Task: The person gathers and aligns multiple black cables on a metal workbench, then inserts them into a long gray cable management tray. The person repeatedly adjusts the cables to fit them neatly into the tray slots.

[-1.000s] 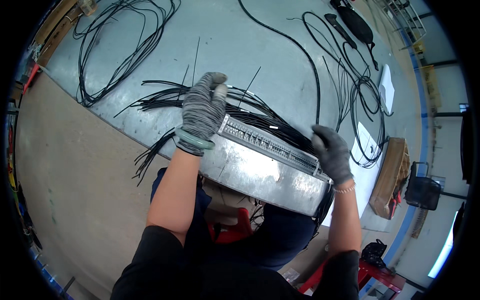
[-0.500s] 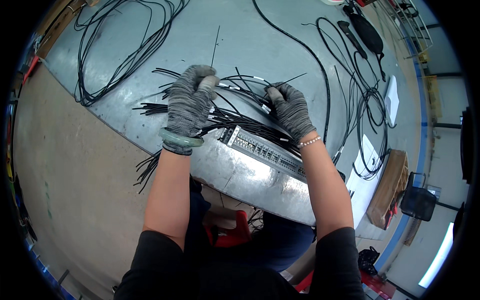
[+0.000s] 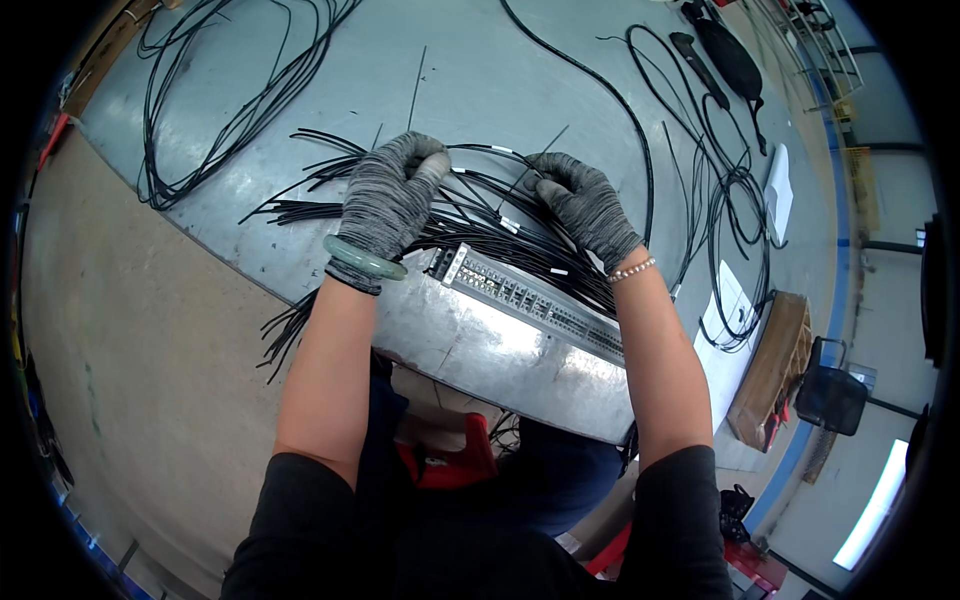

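A flat metal network switch (image 3: 500, 325) with a row of ports rests at the near edge of a grey worktable (image 3: 480, 70). A bundle of thin black cables (image 3: 470, 215) fans out from its ports across the table. My left hand (image 3: 385, 195), in a grey knit glove with a green bangle at the wrist, pinches one cable of the bundle. My right hand (image 3: 580, 205), gloved too and wearing a bead bracelet, grips the same cable a little to the right. The cable stretches between both hands above the switch.
Loose black cable coils lie at the far left (image 3: 210, 110) and at the right (image 3: 735, 215) of the table. A long black tool (image 3: 725, 55) sits at the far right. White paper (image 3: 730, 320), a wooden box (image 3: 770, 365) and a black chair (image 3: 830, 395) stand to the right.
My right hand left the switch's right end and moved up to the cable bundle. My left hand shifted slightly right along the cables. Both now hold one cable.
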`<action>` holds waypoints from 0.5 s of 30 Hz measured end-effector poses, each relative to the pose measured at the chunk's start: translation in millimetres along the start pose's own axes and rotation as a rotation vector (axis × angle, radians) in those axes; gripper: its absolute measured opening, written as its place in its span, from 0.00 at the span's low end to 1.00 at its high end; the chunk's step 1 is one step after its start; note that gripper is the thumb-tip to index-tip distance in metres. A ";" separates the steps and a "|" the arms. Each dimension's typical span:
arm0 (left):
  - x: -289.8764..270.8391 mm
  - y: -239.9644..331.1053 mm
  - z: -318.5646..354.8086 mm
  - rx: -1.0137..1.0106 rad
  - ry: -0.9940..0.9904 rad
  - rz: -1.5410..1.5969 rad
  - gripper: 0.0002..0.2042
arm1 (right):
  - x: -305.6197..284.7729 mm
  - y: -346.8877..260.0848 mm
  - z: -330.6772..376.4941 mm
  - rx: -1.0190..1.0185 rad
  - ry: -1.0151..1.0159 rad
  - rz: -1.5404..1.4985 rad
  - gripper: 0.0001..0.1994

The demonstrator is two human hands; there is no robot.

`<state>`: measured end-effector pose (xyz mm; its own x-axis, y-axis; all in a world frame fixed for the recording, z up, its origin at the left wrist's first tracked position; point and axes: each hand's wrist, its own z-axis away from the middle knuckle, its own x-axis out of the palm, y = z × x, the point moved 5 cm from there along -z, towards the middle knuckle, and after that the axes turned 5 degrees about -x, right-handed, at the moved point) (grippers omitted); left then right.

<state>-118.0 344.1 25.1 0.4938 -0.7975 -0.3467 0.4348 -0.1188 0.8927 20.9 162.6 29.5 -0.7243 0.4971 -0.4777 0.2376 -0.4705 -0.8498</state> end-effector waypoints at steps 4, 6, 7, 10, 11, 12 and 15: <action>1.8 4.7 1.3 -0.022 -0.031 -0.021 0.12 | -7.3 -4.7 11.0 -0.039 0.130 0.300 0.13; 0.4 3.4 1.3 -0.024 -0.014 -0.022 0.12 | -7.5 -20.8 22.2 -0.152 0.275 0.572 0.12; -0.3 2.6 1.2 -0.026 -0.005 -0.023 0.11 | -6.3 -26.0 27.2 -0.122 0.234 0.524 0.13; -1.8 -3.1 -1.4 0.062 -0.005 0.054 0.11 | 4.2 -35.3 37.3 -0.087 0.052 0.382 0.12; -0.1 -3.2 -1.9 0.058 -0.020 0.087 0.11 | 9.4 -34.9 38.4 -0.085 0.021 0.471 0.12; 1.4 -2.9 -2.7 0.053 -0.033 0.119 0.10 | 17.7 -35.6 38.4 -0.085 -0.011 0.560 0.11; 4.9 0.6 -1.2 0.044 -0.089 0.239 0.11 | 27.7 -30.1 33.4 -0.015 -0.094 0.685 0.11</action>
<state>-114.3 340.8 23.6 0.5093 -0.8548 -0.0998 0.2800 0.0550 0.9584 -27.9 166.1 49.3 -0.4608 0.0260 -0.8871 0.6699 -0.6454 -0.3669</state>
